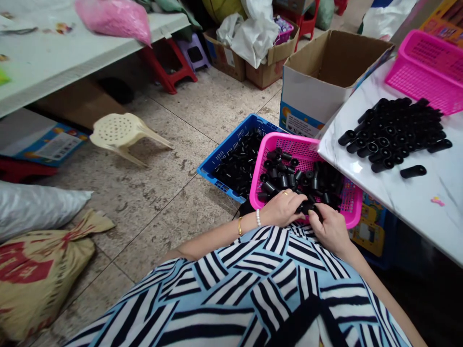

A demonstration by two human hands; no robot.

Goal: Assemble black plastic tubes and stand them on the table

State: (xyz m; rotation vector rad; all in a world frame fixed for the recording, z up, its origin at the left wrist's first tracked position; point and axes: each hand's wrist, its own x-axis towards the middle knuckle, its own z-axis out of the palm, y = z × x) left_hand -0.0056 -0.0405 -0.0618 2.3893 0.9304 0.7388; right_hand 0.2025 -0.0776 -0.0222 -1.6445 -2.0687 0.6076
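Light-blue striped garment (231, 294) nearest. Left hand (284, 209), right hand (331, 229): both grips pinch black cylindrical piece (307, 207) at near edge of pink perforated plastic basket (256, 180), beside corner of white marbled desk (408, 205). Blue plastic crate (220, 187) partly behind basket; black tubes (394, 130) piled near desk corner.

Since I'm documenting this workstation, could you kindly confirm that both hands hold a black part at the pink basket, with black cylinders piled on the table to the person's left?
Not quite: the head view shows the black cylinders piled on the table to the person's right. The left hand and right hand do hold a black part at the pink basket.
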